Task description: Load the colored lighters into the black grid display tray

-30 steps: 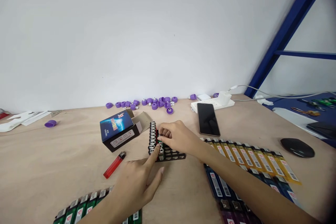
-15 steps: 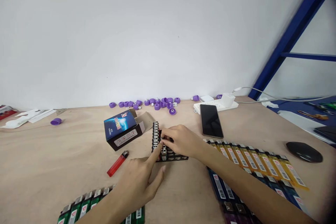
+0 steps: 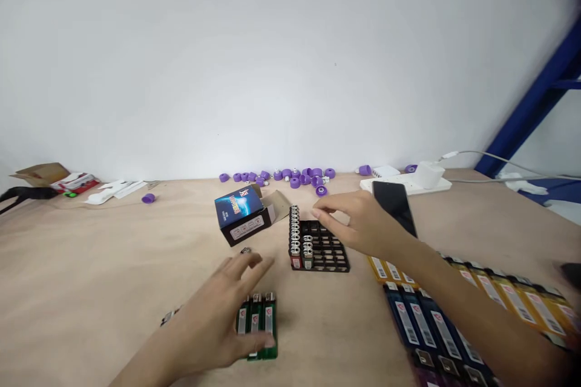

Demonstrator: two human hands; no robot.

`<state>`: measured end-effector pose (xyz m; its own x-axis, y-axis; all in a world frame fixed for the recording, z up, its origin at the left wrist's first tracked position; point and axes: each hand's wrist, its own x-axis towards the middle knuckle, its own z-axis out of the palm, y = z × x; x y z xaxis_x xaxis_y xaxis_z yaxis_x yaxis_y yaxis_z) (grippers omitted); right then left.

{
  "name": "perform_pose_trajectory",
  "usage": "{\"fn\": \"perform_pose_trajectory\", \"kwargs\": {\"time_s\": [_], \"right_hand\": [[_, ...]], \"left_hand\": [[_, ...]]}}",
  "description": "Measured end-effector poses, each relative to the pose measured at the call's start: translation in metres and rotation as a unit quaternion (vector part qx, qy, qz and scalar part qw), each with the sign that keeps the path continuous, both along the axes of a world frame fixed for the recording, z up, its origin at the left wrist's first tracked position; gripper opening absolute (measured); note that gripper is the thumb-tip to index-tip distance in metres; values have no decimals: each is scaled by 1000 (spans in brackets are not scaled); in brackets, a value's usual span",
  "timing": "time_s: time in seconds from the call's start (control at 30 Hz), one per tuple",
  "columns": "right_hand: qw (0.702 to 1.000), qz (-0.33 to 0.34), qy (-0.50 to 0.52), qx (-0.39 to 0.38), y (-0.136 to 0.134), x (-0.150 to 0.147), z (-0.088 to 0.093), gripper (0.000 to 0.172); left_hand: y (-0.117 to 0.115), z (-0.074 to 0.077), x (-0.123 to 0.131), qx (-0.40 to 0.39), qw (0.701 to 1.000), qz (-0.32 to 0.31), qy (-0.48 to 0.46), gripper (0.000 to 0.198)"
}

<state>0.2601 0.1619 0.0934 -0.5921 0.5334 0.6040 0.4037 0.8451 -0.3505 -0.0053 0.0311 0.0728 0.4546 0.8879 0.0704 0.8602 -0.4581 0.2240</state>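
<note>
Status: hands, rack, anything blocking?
Left hand open over loose green lighters. Rack partly filled. Right hand hiding rack's far right corner, nothing visibly held.

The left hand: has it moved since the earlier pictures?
Yes. Judged against the black tray, the left hand has come away from it, leftward and nearer the wearer, its thumb now over the green lighters.

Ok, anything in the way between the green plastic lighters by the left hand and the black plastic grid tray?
Nothing visible stands between the green plastic lighters and the black plastic grid tray, only tabletop. The left hand covers some lighters; the right hand overlaps the tray's far right corner in view.
</note>
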Motion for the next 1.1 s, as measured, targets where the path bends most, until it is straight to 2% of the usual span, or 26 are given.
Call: {"fn": "perform_pose_trajectory", "kwargs": {"time_s": [0.07, 0.13, 0.2, 0.3, 0.43, 0.53, 0.7, 0.83, 0.93, 1.03, 1.1], "right_hand": [[999, -9, 15, 36, -6, 4, 16, 24], [998, -14, 8, 62, -14, 7, 30, 23], [997, -6, -7, 76, -22, 8, 42, 24], [994, 2, -27, 108, -36, 10, 51, 27], [989, 9, -87, 116, -60, 20, 54, 32], [988, 13, -109, 108, -75, 34, 52, 28], [991, -3, -98, 89, -84, 56, 46, 25], [993, -26, -110, 24, -81, 62, 37, 25], [989, -51, -126, -64, -77, 61, 29, 25], [964, -53, -126, -227, -76, 55, 16, 20], [929, -16, -103, -354, -78, 48, 3, 9]], "left_hand": [[-10, -16, -8, -84, 996, 13, 11, 97], [-17, -30, -12, -133, 991, 24, 1, 99], [-20, -38, -14, -153, 988, 32, -15, 96], [-19, -44, -14, -167, 985, 41, -31, 94], [-14, -46, -12, -184, 981, 42, -40, 96], [-12, -47, -10, -176, 983, 28, -44, 98], [-10, -49, 0, -102, 993, -21, -51, 92], [-7, -49, 14, -64, 997, -40, -27, 90], [-6, -46, 24, -23, 997, -68, -16, 85], [-6, -42, 31, 62, 991, -121, 8, 72], [-7, -41, 36, 132, 978, -160, 23, 67]]}}
